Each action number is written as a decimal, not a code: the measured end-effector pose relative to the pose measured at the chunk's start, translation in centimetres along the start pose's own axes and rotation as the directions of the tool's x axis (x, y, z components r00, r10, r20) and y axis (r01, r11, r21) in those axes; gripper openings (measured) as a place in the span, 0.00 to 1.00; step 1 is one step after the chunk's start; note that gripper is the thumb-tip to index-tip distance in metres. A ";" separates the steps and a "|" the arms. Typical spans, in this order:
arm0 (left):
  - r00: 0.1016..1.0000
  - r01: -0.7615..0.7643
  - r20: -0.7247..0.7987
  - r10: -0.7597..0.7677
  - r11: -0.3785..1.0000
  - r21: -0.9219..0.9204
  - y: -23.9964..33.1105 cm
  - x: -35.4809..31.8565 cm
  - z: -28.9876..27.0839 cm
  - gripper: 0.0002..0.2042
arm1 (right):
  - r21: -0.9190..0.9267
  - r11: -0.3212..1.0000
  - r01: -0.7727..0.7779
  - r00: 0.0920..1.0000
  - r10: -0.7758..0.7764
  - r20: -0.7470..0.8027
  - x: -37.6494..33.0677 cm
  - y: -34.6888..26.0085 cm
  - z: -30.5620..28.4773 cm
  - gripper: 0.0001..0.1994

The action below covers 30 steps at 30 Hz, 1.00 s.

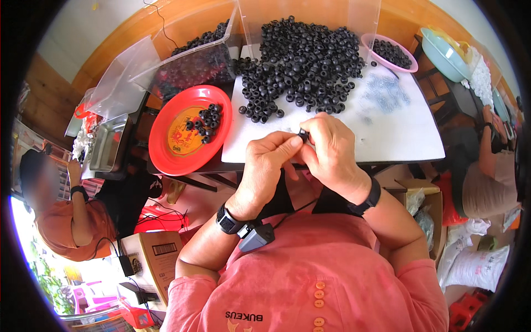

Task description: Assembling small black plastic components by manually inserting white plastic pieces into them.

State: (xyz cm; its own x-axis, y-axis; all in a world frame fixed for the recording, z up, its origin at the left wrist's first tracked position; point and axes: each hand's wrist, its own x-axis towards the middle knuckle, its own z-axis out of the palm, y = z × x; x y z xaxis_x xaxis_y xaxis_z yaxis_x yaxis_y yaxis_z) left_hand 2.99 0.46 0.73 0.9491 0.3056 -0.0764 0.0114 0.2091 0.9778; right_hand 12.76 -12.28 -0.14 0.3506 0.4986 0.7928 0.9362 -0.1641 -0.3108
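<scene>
My left hand point(265, 166) and my right hand point(332, 152) meet at the near edge of a white board point(398, 133). Between their fingertips they pinch one small black ring-shaped part point(303, 134). A big heap of the same black rings point(301, 61) lies on the far half of the board, just beyond my hands. To the left a red plate point(166, 149) holds several black rings point(206, 123). A patch of small clear bits point(384, 94) lies on the board to the right of the heap.
A clear plastic bin of black rings point(196, 58) stands at the back left, a pink bowl of rings point(395, 52) at the back right. A metal tray point(108, 144) sits left of the plate. Other people sit at the left point(66, 221) and right point(487, 177). Cardboard boxes point(157, 257) stand below.
</scene>
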 end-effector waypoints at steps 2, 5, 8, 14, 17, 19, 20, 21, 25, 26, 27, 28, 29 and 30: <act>0.999 0.000 0.036 0.000 1.000 -0.004 -0.4 -0.1 -0.6 0.11 | 0.051 0.999 0.014 0.997 -0.018 0.071 0.1 0.4 -0.4 0.14; 0.999 -0.005 0.041 0.005 1.000 -0.009 -0.4 -0.8 -0.3 0.10 | 0.144 0.989 -0.005 0.987 -0.018 0.159 -0.3 0.1 -0.9 0.14; 0.999 -0.003 0.041 0.004 1.000 -0.022 -0.3 -1.3 -0.5 0.09 | 0.179 0.984 -0.010 0.989 -0.017 0.148 -0.6 -0.6 -0.5 0.13; 0.999 -0.021 0.045 0.020 0.999 0.037 0.3 -2.2 -1.9 0.09 | 0.240 0.970 0.047 0.996 -0.064 0.061 -0.8 -2.0 0.7 0.11; 0.996 -0.023 -0.078 0.033 0.992 0.123 2.3 -2.7 -2.5 0.10 | 0.363 0.928 -0.088 0.993 0.052 0.107 -0.1 -2.4 0.7 0.11; 0.962 -0.054 -0.249 0.110 0.974 0.222 4.6 -2.8 -3.7 0.11 | 0.382 0.911 -0.157 0.985 0.117 0.124 -0.2 -2.1 -0.8 0.13; 0.918 -0.097 -0.336 0.212 0.940 0.327 5.3 -2.4 -4.6 0.10 | 0.408 0.888 -0.212 0.976 0.170 0.138 -0.2 -1.7 -1.8 0.15; 0.882 -0.163 -0.353 0.312 0.905 0.393 5.5 -1.7 -6.5 0.10 | 0.450 0.863 -0.229 0.971 0.168 0.172 -0.1 -1.1 -3.2 0.13; 0.794 -0.211 -0.347 0.499 0.762 0.613 5.0 0.1 -9.5 0.07 | 0.932 -0.003 -0.362 0.807 -0.502 0.312 3.2 -1.0 -8.9 0.05; 0.736 -0.285 -0.236 0.634 0.607 0.742 4.7 0.6 -8.4 0.07 | 0.937 0.310 -0.160 0.877 -0.391 0.279 2.6 -2.9 -11.6 0.10; 0.661 -0.338 -0.104 0.743 0.419 0.843 4.6 0.8 -7.1 0.09 | 0.942 0.303 -0.143 0.787 -0.542 0.294 3.6 -3.4 -13.2 0.18; 0.731 -0.357 -0.117 0.672 0.523 0.774 3.8 0.3 -5.5 0.10 | 0.945 0.293 -0.144 0.784 -0.549 0.289 3.6 -3.3 -13.0 0.18; 0.759 -0.415 -0.063 0.648 0.557 0.720 2.4 0.3 -4.3 0.10 | 0.964 0.224 -0.146 0.767 -0.589 0.253 3.6 -3.4 -12.7 0.17; 0.778 -0.466 0.000 0.628 0.578 0.671 1.1 0.6 -3.2 0.10 | 0.975 0.160 -0.154 0.751 -0.622 0.221 3.7 -3.8 -12.4 0.16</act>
State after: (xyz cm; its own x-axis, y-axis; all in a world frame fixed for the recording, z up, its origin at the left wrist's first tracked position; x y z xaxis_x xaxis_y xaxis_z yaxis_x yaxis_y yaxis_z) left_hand 2.58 3.85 1.11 0.7458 0.3694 0.5543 -0.2241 -0.6444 0.7311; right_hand 10.81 -20.36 10.50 -0.3245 0.6646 0.6730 0.0719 0.7268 -0.6831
